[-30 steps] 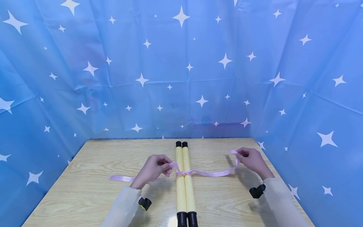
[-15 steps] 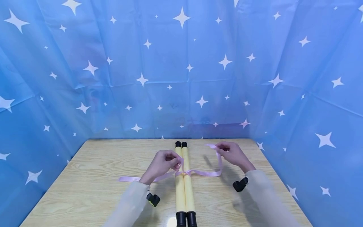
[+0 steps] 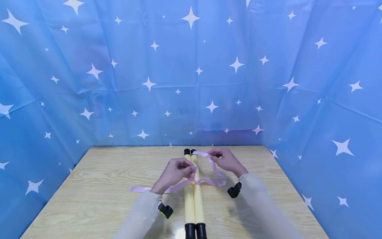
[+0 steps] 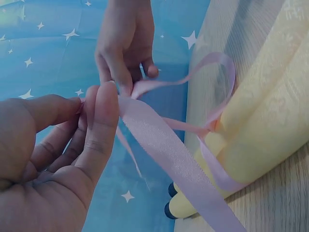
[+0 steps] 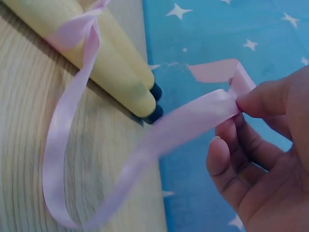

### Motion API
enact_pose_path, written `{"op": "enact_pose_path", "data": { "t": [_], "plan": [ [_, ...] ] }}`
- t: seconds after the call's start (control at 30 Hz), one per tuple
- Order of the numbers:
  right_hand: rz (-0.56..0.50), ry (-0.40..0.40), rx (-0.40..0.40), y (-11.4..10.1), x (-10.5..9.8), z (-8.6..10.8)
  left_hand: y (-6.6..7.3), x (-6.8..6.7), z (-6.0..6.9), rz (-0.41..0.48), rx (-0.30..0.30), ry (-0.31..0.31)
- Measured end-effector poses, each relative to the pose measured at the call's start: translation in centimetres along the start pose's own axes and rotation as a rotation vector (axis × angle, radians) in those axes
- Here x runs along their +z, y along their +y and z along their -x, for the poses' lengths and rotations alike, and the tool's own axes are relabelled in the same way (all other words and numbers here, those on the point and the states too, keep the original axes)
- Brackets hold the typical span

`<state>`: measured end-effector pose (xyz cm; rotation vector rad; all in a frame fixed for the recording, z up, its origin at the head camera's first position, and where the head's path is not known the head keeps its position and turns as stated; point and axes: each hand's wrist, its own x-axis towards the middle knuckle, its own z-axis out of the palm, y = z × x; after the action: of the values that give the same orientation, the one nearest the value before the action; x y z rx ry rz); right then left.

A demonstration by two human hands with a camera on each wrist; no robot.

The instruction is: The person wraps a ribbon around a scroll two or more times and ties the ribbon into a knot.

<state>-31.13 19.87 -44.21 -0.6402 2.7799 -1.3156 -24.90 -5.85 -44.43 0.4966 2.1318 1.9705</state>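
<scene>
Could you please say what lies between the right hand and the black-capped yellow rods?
A slack, shiny pink ribbon curves from the right hand to the rods, in the right wrist view.

Ribbon (image 4: pixel 174 157): smooth satin-like cloth, soft sheen. Yellow rolls (image 3: pixel 189 204): matt covering, paper- or cloth-like, faintly embossed. Caps (image 3: pixel 187 151) nearest the far edge of the table (image 3: pixel 98 186): smooth, plastic-looking. Tabletop: wood-grained, low gloss. Backdrop (image 3: pixel 173 66) beyond that edge: creased sheet, slight sheen.
</scene>
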Motion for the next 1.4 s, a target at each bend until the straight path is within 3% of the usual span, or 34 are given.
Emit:
{"op": "enact_pose_path", "data": {
  "t": [0.2, 0.3, 0.43, 0.6, 0.8, 1.1, 1.4],
  "plan": [
    [0.025, -0.046, 0.005, -0.7, 2.2, -1.2, -0.1, 0.2, -0.1, 0.002, 0.002, -0.009],
    [0.043, -0.110, -0.028, -1.0, 2.9, -1.3, -0.1, 0.2, -0.1, -0.005, 0.003, -0.007],
    [0.020, -0.185, -0.007, -1.1, 3.3, -1.0, -0.1, 0.0, -0.1, -0.013, 0.006, -0.007],
    [-0.011, -0.183, 0.062, -0.9, 3.2, -0.4, -0.2, -0.2, 0.1, -0.027, -0.009, 0.001],
    [-0.016, -0.159, 0.068, -1.2, 2.7, 0.4, -0.3, -0.3, 0.1, -0.054, -0.007, 0.015],
    [0.086, -0.104, -0.035, -3.0, 1.9, 1.9, -0.1, -0.1, 0.1, -0.111, 0.024, 0.046],
    [0.312, -0.136, -0.158, -6.2, 2.5, 2.7, 0.5, -0.1, 0.0, -0.166, 0.041, 0.066]
  ]
}}
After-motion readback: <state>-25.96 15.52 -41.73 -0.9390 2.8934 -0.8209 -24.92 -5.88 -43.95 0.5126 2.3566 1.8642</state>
